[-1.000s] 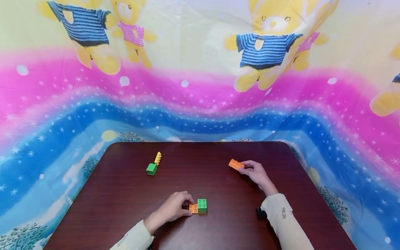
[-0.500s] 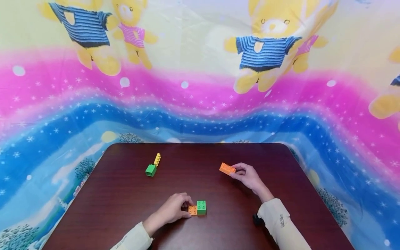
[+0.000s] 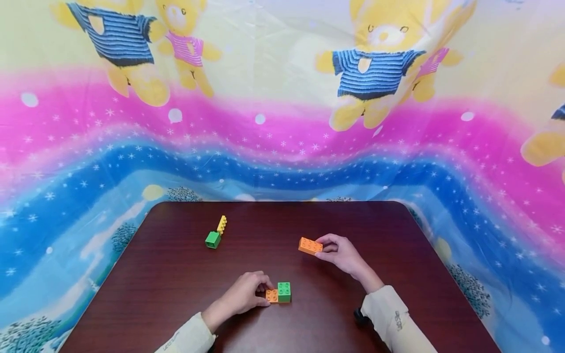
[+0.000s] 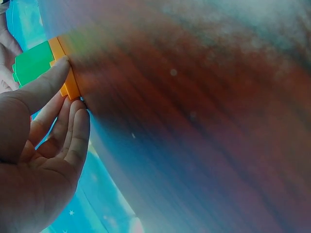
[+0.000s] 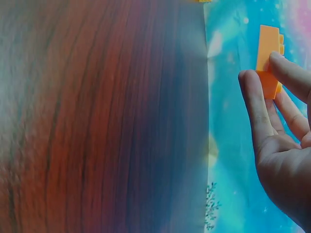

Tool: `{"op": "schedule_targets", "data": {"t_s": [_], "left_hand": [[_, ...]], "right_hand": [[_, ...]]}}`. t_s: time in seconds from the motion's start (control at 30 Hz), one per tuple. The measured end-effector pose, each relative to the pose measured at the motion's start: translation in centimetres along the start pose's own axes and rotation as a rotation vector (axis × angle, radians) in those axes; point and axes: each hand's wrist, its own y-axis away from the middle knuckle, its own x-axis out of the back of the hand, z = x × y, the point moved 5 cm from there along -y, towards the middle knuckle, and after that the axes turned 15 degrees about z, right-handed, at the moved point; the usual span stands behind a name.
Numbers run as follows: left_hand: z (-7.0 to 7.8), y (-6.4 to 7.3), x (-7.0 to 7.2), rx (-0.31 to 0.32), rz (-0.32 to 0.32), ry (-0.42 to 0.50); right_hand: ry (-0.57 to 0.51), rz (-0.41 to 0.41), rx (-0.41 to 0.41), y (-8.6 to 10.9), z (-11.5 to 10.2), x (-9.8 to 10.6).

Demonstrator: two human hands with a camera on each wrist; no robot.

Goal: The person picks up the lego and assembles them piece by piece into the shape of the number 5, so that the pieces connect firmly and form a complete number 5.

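Note:
In the head view my left hand (image 3: 246, 292) pinches the left end of a flat orange brick (image 3: 271, 295) on the table. A green square brick (image 3: 284, 291) sits on that brick's right end, studs up. The left wrist view shows the thumb on one side of the orange brick (image 4: 72, 82) and fingertips on the other, with the green brick (image 4: 34, 65) beyond. My right hand (image 3: 343, 254) pinches a longer orange brick (image 3: 310, 245) by its right end, held up over the table. In the right wrist view this orange brick (image 5: 268, 46) sits between thumb and fingers.
Another green brick (image 3: 213, 239) lies on its side at the back left of the dark wooden table (image 3: 176, 274). Touching it in this view is a narrow yellow brick (image 3: 222, 225). Behind the table hangs a cloth (image 3: 282, 122) printed with bears.
My right hand has carried the longer orange brick leftward and nearer to me, toward the stacked bricks. The left hand keeps its grip on the flat orange brick in the same place.

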Motion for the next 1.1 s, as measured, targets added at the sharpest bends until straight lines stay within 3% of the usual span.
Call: {"op": "schedule_targets", "data": {"t_s": [0.63, 0.9, 1.1], "left_hand": [[0.1, -0.1, 0.2, -0.012, -0.006, -0.009], [-0.1, -0.1, 0.2, 0.0, -0.021, 0.0], [-0.2, -0.2, 0.1, 0.013, -0.031, 0.011]], "right_hand": [[0.026, -0.09, 0.1, 2.5, -2.2, -1.7], [0.148, -0.088, 0.165, 3.3, -2.7, -2.4], [0.17, -0.123, 0.178, 4.0, -3.4, -3.0]]}}
